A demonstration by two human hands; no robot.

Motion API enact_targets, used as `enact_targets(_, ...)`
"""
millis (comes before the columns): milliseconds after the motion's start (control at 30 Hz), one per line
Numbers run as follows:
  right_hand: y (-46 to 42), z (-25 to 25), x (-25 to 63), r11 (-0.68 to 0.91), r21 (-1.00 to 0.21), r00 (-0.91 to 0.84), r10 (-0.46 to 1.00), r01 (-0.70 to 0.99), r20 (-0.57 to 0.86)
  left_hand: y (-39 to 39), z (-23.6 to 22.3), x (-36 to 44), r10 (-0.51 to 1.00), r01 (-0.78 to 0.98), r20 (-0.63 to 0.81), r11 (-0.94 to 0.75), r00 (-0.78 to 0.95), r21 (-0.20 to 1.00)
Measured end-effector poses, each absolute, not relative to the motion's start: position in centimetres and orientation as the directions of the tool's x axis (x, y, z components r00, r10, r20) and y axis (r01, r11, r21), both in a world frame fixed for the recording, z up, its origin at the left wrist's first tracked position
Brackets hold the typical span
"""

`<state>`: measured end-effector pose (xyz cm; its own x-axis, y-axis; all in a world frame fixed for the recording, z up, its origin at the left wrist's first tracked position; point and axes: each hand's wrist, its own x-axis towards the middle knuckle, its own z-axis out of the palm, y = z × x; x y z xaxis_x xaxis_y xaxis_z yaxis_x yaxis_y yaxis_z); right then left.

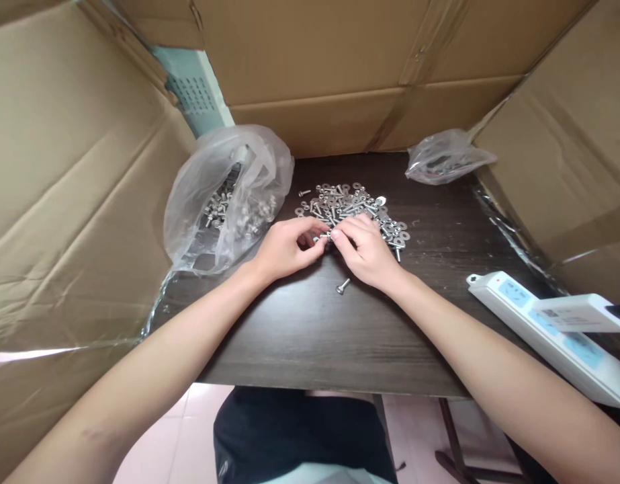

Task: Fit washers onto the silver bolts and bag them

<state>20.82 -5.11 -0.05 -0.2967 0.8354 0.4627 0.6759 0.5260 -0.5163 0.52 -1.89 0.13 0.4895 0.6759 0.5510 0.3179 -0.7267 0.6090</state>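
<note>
My left hand and my right hand meet over the middle of a dark wooden table. Both pinch a small metal screw between their fingertips. Just behind them lies a loose pile of screws and washers. A single screw lies on the table below my right hand. A clear plastic bag with more screws sits just left of my left hand.
Cardboard boxes wall in the table: left, behind, right. A smaller plastic bag lies at the back right. A white power strip lies at the right edge. The table's front edge is close to my body.
</note>
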Motion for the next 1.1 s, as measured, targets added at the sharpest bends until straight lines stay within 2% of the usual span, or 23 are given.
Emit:
enact_targets(200,-5.25,-0.13,20.72,0.547,-0.519,-0.286,0.817,0.657,0.500,-1.92,0.12,0.47,0.711,0.319,0.533,-0.692,0.459,0.648)
enact_targets(667,-5.40,-0.23,20.69,0.600,-0.471,-0.316,0.773,0.646,0.550,-1.96,0.26,0.54,0.695,0.308,0.541,-0.706,0.472,0.638)
enact_targets(1100,-5.37,-0.09,20.68,0.567,-0.507,-0.303,0.804,0.649,0.511,-2.02,0.34,0.46,0.657,0.289,0.583,-0.744,0.478,0.602)
